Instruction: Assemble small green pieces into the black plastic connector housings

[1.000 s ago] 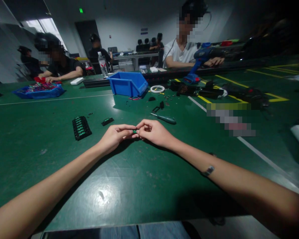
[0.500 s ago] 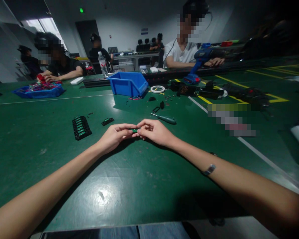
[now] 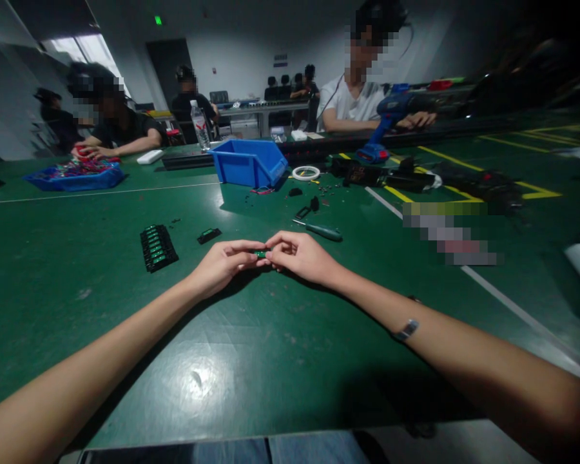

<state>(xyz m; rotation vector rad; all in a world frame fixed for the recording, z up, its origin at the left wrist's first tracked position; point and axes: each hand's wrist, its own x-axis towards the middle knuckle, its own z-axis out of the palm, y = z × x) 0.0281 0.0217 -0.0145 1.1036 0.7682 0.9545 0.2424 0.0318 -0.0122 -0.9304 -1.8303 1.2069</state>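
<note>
Between the fingertips of both hands is a small green circuit board [image 3: 261,254], mostly covered by the fingers. My left hand [image 3: 226,263] pinches its left end, and my right hand [image 3: 300,255] grips its right end. Whether a black frame sits around this board I cannot tell. Just beyond my left hand lies a single black piece with a green board in it [image 3: 209,235]. Farther left, a row of several such black pieces with green boards [image 3: 158,247] rests side by side. A screwdriver [image 3: 323,231] with a green handle lies beyond my right hand.
A blue bin [image 3: 249,162] stands ahead on the green table [image 3: 207,354]. Near it lie a white ring [image 3: 306,173], small black parts [image 3: 314,204] and scattered screws. A blue cordless drill [image 3: 385,122] stands at the back right. Co-workers sit across the table; a blue tray [image 3: 72,182] holds wires.
</note>
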